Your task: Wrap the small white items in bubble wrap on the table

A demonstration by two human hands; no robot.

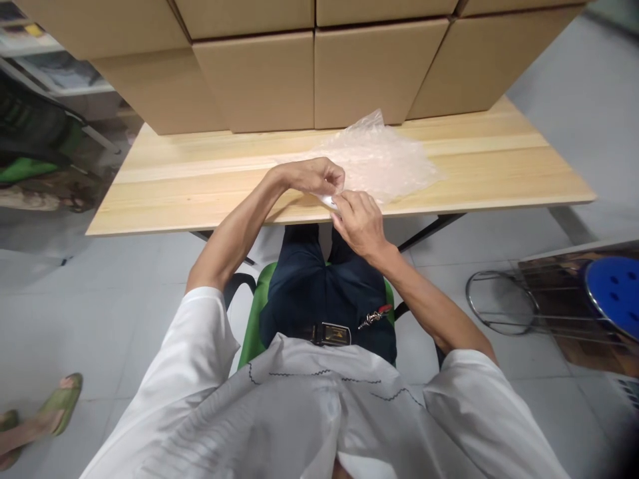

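Right hand (pixel 360 221), fingers closed, grips a small white object (pixel 327 200) just above frame centre; left hand (pixel 310 177) curled beside it, hold unclear; handling appears unfinished; clear plastic film (pixel 394 161) lies loose, upper centre.

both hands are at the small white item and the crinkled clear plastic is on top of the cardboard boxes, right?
No: the head view shows the crinkled clear plastic on the wooden table, in front of the cardboard boxes. The left hand and right hand are indeed at the small white item.
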